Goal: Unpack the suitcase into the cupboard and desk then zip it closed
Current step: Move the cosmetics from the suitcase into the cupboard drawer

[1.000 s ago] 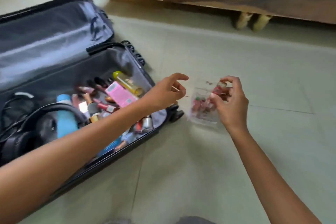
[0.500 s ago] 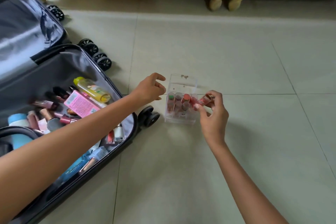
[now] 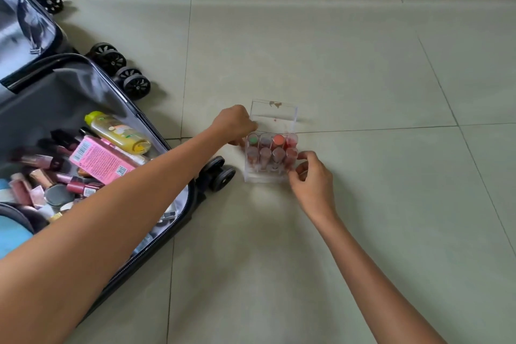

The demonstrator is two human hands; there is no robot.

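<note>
Suitcase (image 3: 55, 98) open flat on floor (image 3: 349, 64), both hands on clear lipstick box (image 3: 270, 153) just right of it.
Box sits on floor beside suitcase's near wheel (image 3: 220, 173), lid up, lipsticks (image 3: 277, 141) upright in rows. Left hand (image 3: 233, 123) grip curled against box's left edge, fingers hidden, cannot tell if closed. Right hand (image 3: 312, 184) grip loosely half open, fingertips touching box's right side. Suitcase long axis runs diagonally away left of box; yellow bottle (image 3: 117, 131) and pink carton (image 3: 97, 160) inside.

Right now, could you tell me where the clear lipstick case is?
In the head view, the clear lipstick case stands on the floor tiles just right of the open suitcase, between the left hand and right hand.
</note>
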